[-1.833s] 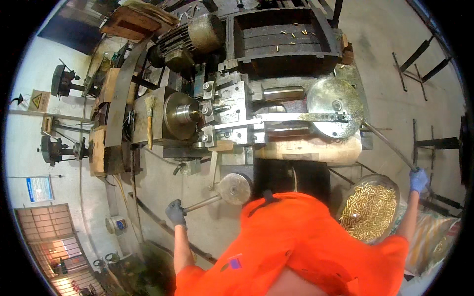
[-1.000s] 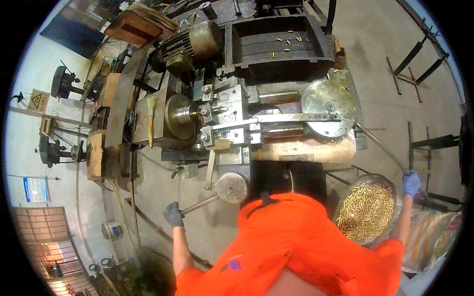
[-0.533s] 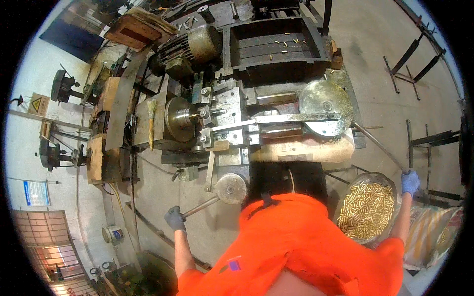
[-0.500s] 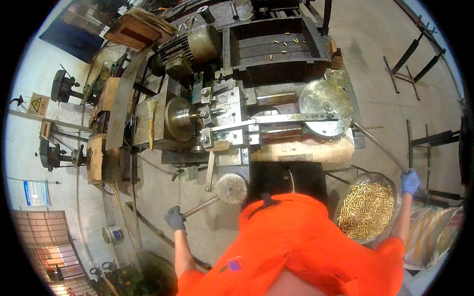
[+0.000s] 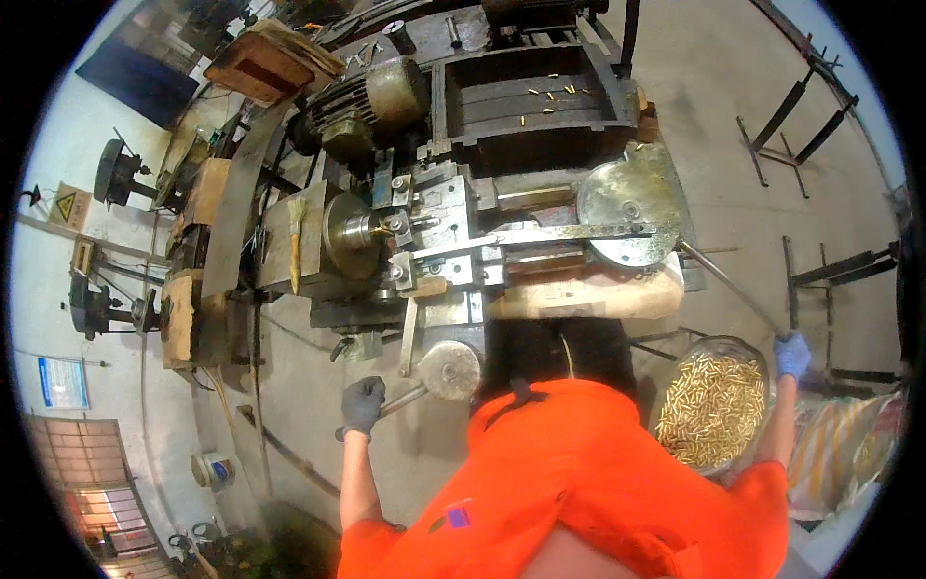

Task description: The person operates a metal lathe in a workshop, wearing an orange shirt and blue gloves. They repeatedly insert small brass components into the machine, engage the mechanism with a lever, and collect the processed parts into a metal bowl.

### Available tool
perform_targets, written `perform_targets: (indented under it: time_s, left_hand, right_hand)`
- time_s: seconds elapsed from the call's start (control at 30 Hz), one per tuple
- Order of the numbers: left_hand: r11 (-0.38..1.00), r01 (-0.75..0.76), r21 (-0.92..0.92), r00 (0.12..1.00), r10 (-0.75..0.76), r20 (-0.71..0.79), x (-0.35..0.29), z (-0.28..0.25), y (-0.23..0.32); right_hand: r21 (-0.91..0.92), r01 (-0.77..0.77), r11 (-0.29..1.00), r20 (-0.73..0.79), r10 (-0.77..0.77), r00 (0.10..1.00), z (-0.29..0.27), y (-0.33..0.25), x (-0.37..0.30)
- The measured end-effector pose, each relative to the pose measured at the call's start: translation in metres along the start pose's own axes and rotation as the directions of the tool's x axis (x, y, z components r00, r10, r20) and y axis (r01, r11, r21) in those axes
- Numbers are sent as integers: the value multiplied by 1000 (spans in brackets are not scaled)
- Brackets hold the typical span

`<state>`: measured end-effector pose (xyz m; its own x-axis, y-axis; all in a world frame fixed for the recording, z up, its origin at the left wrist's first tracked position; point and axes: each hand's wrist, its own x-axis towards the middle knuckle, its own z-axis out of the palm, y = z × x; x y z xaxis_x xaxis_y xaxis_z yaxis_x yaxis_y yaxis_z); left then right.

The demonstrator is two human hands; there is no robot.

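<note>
My left hand point(image 5: 363, 405), in a dark grey glove, is closed on a short metal lever point(image 5: 403, 398) near its outer end. The lever comes out of a small round disc point(image 5: 451, 370) at the front of a lathe-like machine. Far to the right, my right hand point(image 5: 792, 356), in a blue glove, grips the end of a long metal rod point(image 5: 730, 285) joined to a large round plate point(image 5: 632, 212). A flat link bar point(image 5: 540, 234) runs from that plate to the slide block. At the spindle chuck point(image 5: 352, 234) sits a small brass-coloured piece point(image 5: 383, 231).
A basin point(image 5: 762, 381) full of small brass-coloured cylinders stands at my right, beside a striped sack point(image 5: 837, 449). Behind the slide, a dark metal tray point(image 5: 531, 145) holds several loose pieces. A brush point(image 5: 296, 246) lies on the headstock, near a motor point(image 5: 371, 101).
My left hand has shifted up and to the right along the lever, whose end now shows below it. My right hand has barely moved. The whole view has shifted slightly left.
</note>
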<state>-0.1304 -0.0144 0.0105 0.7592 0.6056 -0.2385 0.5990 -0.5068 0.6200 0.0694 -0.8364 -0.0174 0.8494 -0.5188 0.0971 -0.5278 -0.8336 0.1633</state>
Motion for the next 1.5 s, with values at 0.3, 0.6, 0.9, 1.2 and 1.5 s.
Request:
perform_targets:
  time_s: [0.3, 0.6, 0.9, 1.2, 1.5]
  left_hand:
    - [977, 150, -151, 988, -143, 58, 2, 1, 3]
    - [992, 53, -117, 999, -53, 9, 4, 3, -8]
    - [988, 56, -146, 998, -55, 11, 2, 4, -6]
    - [998, 28, -56, 1000, -27, 9, 4, 4, -8]
    - [984, 74, -162, 997, -72, 17, 5, 5, -12]
  right_hand:
    - [-42, 45, 998, -35, -47, 998, -7, -1, -10]
    - [-29, 26, 999, -37, -27, 999, -5, -1, -18]
    - [-68, 29, 997, 9, -29, 1000, -8, -2, -25]
    - [-59, -21, 998, 51, 24, 998, -11, -4, -28]
    - [8, 5, 1000, -12, -5, 1000, 0, 4, -34]
